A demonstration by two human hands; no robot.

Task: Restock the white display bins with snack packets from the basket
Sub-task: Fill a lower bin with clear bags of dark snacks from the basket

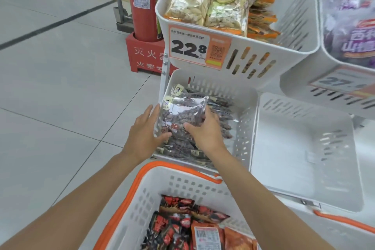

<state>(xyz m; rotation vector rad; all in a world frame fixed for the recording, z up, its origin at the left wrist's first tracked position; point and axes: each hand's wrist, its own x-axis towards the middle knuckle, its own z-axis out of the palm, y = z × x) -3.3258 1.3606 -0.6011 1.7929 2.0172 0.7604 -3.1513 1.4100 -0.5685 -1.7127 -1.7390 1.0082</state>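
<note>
- Here we are over the lower white slotted plastic display bin, and both hands are on one clear plastic packet of dark brown snacks.
- The left grip lies apart: its fingers run straight up along the packet's left edge, and the thumb rests across the lower left corner.
- The right grip is clamped on that same packet, fingers curled over its right edge and thumb pressed on the front face.
- The packet stands tilted inside the lower bin, near its left wall, above a stack of matching dark packets; we cannot quite tell whether it touches the ones beneath.
- Just beside that bin, to the right, sits a second white slotted bin.
- Above, an upper white bin holds glossy golden packets of pale nuts standing upright, with orange-edged packets stacked behind them.
- An orange-and-white price tag reading 22.8 hangs on the front of that upper bin.
- Far right, another white bin carries purple packets.
- Close to us at the bottom sits the white plastic basket with an orange rim, and in it lie red-and-black snack packets and an orange packet.
- Off to the left, a red fire extinguisher stands in its red box on the grey tiled floor.
</note>
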